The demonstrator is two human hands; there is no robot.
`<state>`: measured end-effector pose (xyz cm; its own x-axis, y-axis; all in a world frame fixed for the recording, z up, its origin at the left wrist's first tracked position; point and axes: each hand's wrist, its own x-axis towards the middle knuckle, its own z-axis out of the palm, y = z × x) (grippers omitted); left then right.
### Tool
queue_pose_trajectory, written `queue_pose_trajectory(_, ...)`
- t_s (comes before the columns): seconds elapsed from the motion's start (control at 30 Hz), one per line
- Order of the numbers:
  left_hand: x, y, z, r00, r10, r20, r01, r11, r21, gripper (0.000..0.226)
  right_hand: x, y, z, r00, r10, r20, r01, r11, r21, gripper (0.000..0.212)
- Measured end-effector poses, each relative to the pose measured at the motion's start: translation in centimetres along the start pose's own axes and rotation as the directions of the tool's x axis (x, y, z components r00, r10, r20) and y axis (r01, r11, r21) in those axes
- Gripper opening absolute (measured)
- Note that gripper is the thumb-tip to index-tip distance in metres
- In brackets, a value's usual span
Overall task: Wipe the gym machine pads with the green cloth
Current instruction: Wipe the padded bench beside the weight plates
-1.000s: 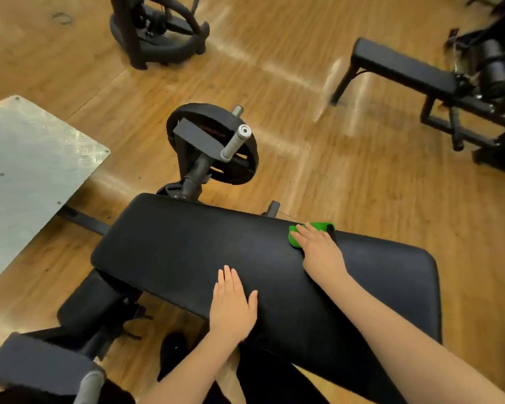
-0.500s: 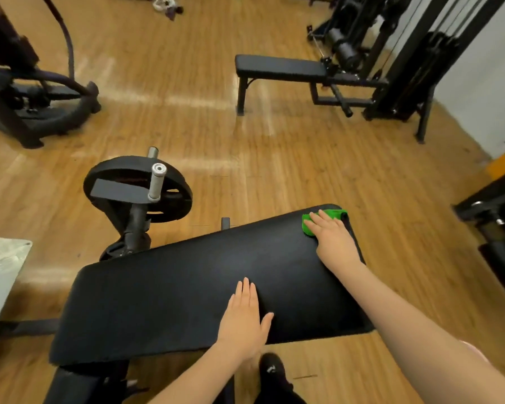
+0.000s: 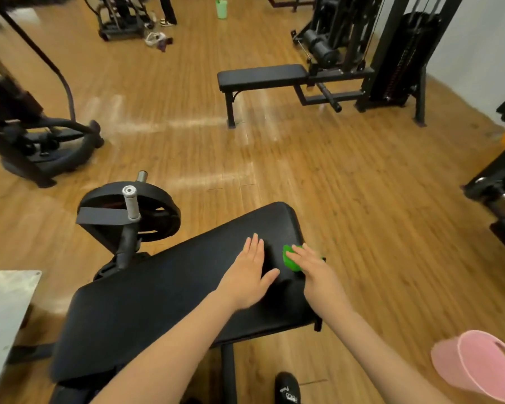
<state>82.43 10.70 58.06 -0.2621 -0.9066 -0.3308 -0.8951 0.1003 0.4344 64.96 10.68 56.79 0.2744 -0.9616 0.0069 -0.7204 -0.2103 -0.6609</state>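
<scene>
A long black machine pad [image 3: 158,298] slants across the lower middle of the head view. The green cloth [image 3: 290,259] lies bunched near the pad's right edge, mostly covered by my right hand [image 3: 318,272], which presses down on it with its fingers extended. My left hand [image 3: 248,275] rests flat on the pad just left of the cloth, palm down, fingers spread, holding nothing.
A black weight plate on a steel peg [image 3: 129,212] stands left of the pad. A metal footplate [image 3: 3,313] is at the far left. A flat bench [image 3: 263,75] and cable machine [image 3: 391,51] stand behind. A pink bucket [image 3: 478,363] sits at lower right.
My right hand has dragged the cloth from the pad's far edge toward its near right side. My left hand slid right along the pad. The camera view swung to the right.
</scene>
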Motion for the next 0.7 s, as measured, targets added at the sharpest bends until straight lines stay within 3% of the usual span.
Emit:
queue_pose_trajectory(0.17, 0.7, 2.6, 2.1, 0.999, -0.024, 0.029, 0.023, 0.999, 0.042, 0.082, 5.2, 0.1, -4.7, 0.99, 0.085, -0.109, -0.047, 0.949, 0.312, 0.047)
queue_pose_trajectory(0.27, 1.0, 2.5, 1.9, 0.998, -0.037, 0.048, 0.037, 0.999, 0.02, 0.084, 10.9, 0.7, -5.9, 0.996, 0.075, -0.056, -0.054, 0.95, 0.307, 0.047)
queue_pose_trajectory(0.37, 1.2, 2.7, 1.8, 0.996, -0.047, 0.076, 0.045, 0.998, 0.032, 0.085, 13.8, 1.8, -4.5, 0.994, 0.064, 0.089, -0.088, 0.947, 0.308, 0.048)
queue_pose_trajectory(0.43, 1.2, 2.7, 1.9, 0.995, -0.062, 0.083, 0.059, 0.998, 0.034, 0.085, 13.3, 2.4, -3.0, 0.986, 0.067, 0.153, -0.115, 0.936, 0.332, 0.052)
queue_pose_trajectory(0.7, 1.4, 2.3, 2.2, 0.995, -0.062, 0.08, 0.062, 0.998, 0.006, 0.088, 3.9, 4.1, -0.8, 0.999, 0.003, 0.033, -0.015, 0.926, 0.378, 0.053)
